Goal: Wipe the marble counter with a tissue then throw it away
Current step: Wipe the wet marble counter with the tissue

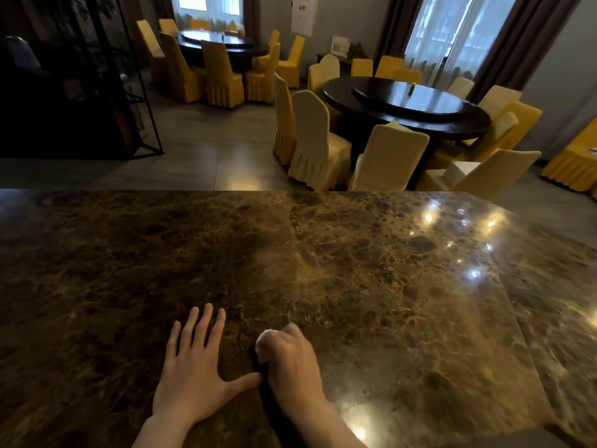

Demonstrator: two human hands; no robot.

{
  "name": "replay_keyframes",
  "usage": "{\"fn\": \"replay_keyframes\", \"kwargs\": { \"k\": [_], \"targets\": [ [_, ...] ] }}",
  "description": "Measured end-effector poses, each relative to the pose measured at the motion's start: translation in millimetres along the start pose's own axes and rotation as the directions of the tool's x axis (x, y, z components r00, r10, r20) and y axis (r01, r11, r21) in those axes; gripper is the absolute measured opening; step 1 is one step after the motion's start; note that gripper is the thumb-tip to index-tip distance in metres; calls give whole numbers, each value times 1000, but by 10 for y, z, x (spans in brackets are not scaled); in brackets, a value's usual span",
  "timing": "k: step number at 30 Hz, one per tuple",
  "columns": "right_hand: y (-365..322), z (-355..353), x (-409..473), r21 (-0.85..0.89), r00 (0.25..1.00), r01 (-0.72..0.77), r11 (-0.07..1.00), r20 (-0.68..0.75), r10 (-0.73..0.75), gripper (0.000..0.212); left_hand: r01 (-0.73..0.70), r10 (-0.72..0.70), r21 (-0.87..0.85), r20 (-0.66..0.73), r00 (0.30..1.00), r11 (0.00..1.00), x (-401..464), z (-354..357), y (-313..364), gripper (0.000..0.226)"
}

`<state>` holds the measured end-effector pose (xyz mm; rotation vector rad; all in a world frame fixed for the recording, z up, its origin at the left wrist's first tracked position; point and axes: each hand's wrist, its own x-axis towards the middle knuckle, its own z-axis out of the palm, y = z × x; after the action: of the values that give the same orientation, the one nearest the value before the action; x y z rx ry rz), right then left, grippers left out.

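A crumpled white tissue (265,342) was clenched in the right hand (292,360) on the brown marble bench (403,286), beside the flat, released left hand (190,373); disposal seemingly remained undone.

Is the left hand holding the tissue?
No, the left hand lies flat and open on the marble counter, while the right hand is closed around the white tissue.

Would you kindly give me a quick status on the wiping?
Left hand flat on counter. Right hand fisted on tissue. Nothing in the way.
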<state>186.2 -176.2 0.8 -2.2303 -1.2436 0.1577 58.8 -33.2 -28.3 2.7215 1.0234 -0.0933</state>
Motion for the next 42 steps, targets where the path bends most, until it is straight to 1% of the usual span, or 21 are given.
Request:
{"fn": "replay_keyframes", "kwargs": {
  "k": [1,3,6,8,10,13,15,16,18,20,22,24,25,26,28,30,32,34,36,40,42],
  "targets": [
    [134,-99,-8,3,1000,-14,1000,-19,14,18,4,-4,-8,-5,1000,1000,-8,-4,9,141],
    [533,-394,-18,-2,968,-193,981,-165,190,18,10,-10,-12,-13,1000,1000,-20,-15,32,141],
    [1154,-892,44,62,791,-515,855,-350,502,14,16,-16,-5,-20,1000,1000,-23,-32,53,142],
    [1146,-880,184,49,719,-612,790,-380,581,11,15,-15,-1,-5,1000,1000,-23,-26,55,142],
    [773,-553,303,35,797,-526,850,-327,507,11,17,-17,-14,-11,1000,1000,-16,-18,52,141],
    [66,-65,332,37,962,-218,975,-161,221,15,4,-4,-10,-11,1000,1000,-18,-17,19,140],
    [-51,-10,250,12,999,-22,1000,-25,22,19,7,-7,-14,-14,1000,1000,-15,-10,0,140],
    [47,-84,220,4,1000,14,1000,-7,-14,23,9,-10,-23,-20,1000,1000,-10,-5,9,140],
    [399,-316,187,6,993,-89,996,-79,89,27,3,-4,-37,-43,999,999,-20,-5,16,139],
    [881,-620,133,7,915,-332,943,-243,324,19,9,-11,-34,-46,999,999,-27,-6,15,140],
    [1366,-950,29,60,752,-556,829,-388,533,14,14,-15,-35,-44,999,999,-17,-7,27,140],
    [1525,-1107,-61,104,631,-655,748,-470,618,12,9,-10,-28,-49,999,1000,-14,-15,31,140],
    [1464,-1055,-58,112,612,-670,734,-477,631,13,11,-13,-27,-45,999,1000,-10,-12,30,141],
    [1334,-926,-45,106,640,-649,753,-459,616,17,14,-15,-30,-39,999,999,-13,0,34,141],
    [875,-542,-3,83,791,-493,866,-371,486,28,8,-11,-45,-56,998,999,-14,2,34,141],
    [375,-160,-48,42,939,-291,956,-178,294,31,6,-8,-38,-53,999,999,-15,-2,17,140],
    [226,-8,-155,-9,994,-100,995,-47,100,28,5,-6,-32,-50,999,999,-16,-1,6,140],
    [495,-210,-218,21,984,-144,989,-102,146,23,2,-5,-52,-62,998,999,-21,-2,15,141],
    [988,-593,-261,29,888,-356,934,-301,348,17,1,-5,-65,-71,997,998,-21,-2,21,142],
    [1856,-1335,-339,111,556,-723,681,-491,671,12,4,-7,-54,-67,998,999,-16,-3,34,142],
    [1712,-1206,-247,123,516,-745,655,-516,684,14,6,-9,-46,-61,998,999,-12,-2,35,142]
  ]
}}
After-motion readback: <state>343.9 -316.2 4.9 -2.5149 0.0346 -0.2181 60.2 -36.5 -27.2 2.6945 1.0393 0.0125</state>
